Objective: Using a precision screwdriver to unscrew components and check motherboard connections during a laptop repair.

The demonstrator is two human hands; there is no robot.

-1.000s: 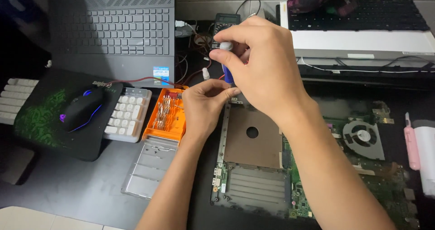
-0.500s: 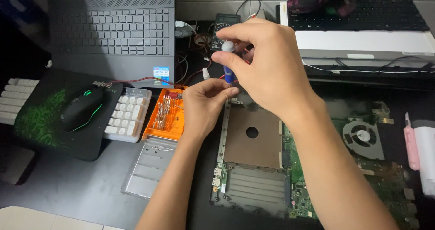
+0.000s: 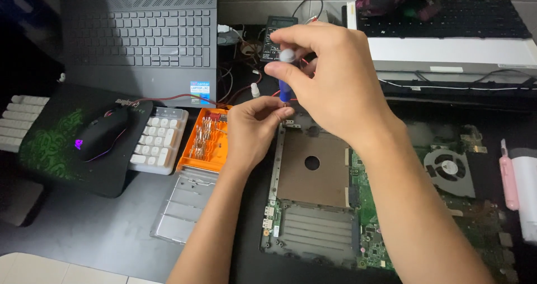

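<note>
The dark desk (image 3: 84,228) is crowded: a grey laptop (image 3: 140,38) fills the upper left of the frame, a white-trimmed laptop (image 3: 447,49) the upper right, and a tangle of wires and a small black meter (image 3: 275,32) sit between them at top centre. The only open room is the bare strip of desk at lower left, between the black and green mouse pad (image 3: 50,144) and the clear plastic lid (image 3: 182,205).

In the middle of the frame the right hand (image 3: 330,77) is curled over a small screwdriver (image 3: 285,80) with a blue handle and a pale rounded cap, pinching it between thumb and fingertips and holding it upright. Just below, the left hand (image 3: 251,127) is closed in a pinch around the lower shaft, at the upper left corner of the opened laptop base (image 3: 313,200). The tip itself is hidden by the fingers.

The base lies from centre to lower right: a flat brownish plate (image 3: 313,169) with a round hole, a ribbed grey panel below it, green circuit board (image 3: 369,217) alongside, and a round fan (image 3: 447,169) to the right. Touching the left hand's side is an orange plastic bit tray (image 3: 204,141) holding metal bits. A glowing black mouse (image 3: 100,133) rests on the pad beside a white keypad (image 3: 159,141). A pink tool (image 3: 508,175) lies at the right edge
</note>
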